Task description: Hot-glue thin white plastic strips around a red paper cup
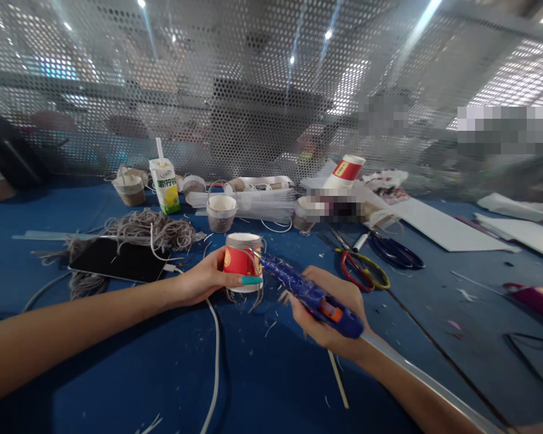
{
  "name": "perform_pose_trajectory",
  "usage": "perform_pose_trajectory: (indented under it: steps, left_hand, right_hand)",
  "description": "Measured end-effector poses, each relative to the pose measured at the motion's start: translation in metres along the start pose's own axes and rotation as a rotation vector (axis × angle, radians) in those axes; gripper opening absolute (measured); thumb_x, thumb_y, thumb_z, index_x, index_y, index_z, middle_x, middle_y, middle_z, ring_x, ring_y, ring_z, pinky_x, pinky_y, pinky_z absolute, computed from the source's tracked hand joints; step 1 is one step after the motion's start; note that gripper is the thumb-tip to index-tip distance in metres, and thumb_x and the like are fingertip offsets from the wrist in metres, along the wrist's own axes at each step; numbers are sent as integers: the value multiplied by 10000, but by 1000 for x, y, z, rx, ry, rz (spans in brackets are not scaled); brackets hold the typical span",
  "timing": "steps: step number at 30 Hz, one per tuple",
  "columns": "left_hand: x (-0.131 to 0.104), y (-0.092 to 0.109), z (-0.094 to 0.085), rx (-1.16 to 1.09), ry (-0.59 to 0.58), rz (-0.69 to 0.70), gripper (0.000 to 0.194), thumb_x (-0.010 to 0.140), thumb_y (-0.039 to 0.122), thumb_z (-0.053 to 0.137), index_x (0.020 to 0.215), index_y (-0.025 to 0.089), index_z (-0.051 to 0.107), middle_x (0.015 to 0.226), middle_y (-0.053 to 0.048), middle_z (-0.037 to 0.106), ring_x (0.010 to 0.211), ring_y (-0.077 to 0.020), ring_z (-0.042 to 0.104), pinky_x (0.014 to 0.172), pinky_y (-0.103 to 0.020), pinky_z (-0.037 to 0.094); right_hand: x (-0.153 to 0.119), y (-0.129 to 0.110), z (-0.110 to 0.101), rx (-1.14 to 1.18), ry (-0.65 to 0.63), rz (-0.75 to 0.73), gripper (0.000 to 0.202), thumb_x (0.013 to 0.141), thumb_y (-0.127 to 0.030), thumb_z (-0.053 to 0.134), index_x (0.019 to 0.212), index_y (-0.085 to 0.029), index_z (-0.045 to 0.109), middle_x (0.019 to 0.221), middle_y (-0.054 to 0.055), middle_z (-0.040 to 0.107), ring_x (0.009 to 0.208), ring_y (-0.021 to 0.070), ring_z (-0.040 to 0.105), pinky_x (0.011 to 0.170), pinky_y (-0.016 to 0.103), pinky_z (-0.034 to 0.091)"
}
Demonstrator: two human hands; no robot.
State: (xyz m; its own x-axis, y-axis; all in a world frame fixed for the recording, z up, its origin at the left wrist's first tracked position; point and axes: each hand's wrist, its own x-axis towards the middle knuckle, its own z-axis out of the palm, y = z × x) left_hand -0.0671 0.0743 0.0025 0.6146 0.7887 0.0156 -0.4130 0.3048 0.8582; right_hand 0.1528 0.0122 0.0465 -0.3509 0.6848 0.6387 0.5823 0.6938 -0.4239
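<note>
My left hand (210, 278) is closed around a red and white paper cup (239, 265), its thumb with a long turquoise nail lying across the front. Grey twine (244, 241) circles the cup near the rim, and loose strands hang at its base. In my right hand (330, 295) is a blue glue gun (294, 283), with a clear glue stick (416, 358) trailing from its back end. The gun's metal nozzle points at the cup's upper right side, close to the twine; whether it touches I cannot tell.
Behind the cup stand a twine-wrapped small basket (221, 216), a drink carton (165, 187) and a bundle of clear glue sticks (262, 204). Left lie tangled grey twine (149, 229) and a black phone (117, 260) with a white cable (216, 355). Scissors (362, 271) lie right.
</note>
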Motion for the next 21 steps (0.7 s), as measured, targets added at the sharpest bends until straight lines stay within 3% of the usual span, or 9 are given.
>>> perform_pose_trajectory:
  steps: [12, 21]
  left_hand:
    - [-1, 3, 7, 12, -23, 8, 573, 549, 130, 841, 1061, 141, 583, 892, -49, 682, 798, -171, 650, 820, -335, 492]
    - [-1, 3, 6, 17, -32, -4, 602, 553, 120, 840, 1100, 120, 588, 877, -64, 704, 784, -154, 665, 751, -264, 513]
  right_hand:
    - [-2, 7, 0, -46, -18, -75, 80, 721, -152, 578, 653, -195, 571, 587, -20, 521, 488, 93, 473, 460, 234, 385]
    - [-1, 6, -1, -70, -26, -68, 101, 709, -139, 548, 632, -204, 537, 573, -25, 544, 475, 92, 486, 452, 228, 390]
